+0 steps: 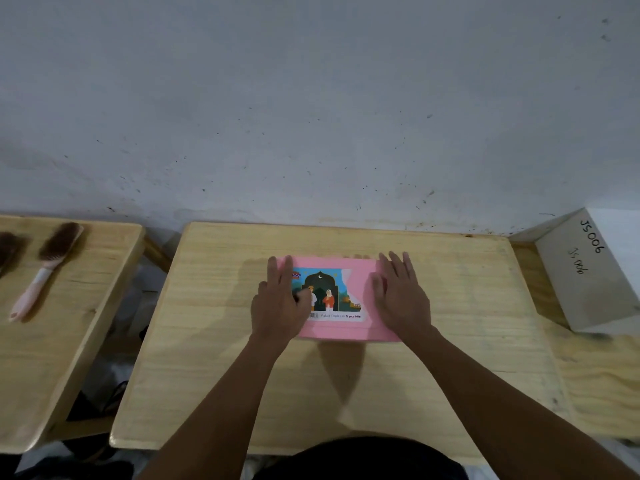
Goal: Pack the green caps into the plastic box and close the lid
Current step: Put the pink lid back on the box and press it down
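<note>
A plastic box with a pink lid (360, 275) sits in the middle of the wooden table (450, 341), the lid on top of it. A colourful sticker (332, 296) covers the lid's middle. My left hand (280, 303) lies flat on the lid's left side, fingers spread. My right hand (398, 296) lies flat on the lid's right side, fingers spread too. No green caps are visible; the lid hides the inside of the box.
A second wooden table (52, 341) stands at the left with a pink-handled brush (48, 268) and part of another brush (8, 247) on it. A white box marked JS006 (588, 282) rests at the right edge. A grey wall (311, 98) rises behind.
</note>
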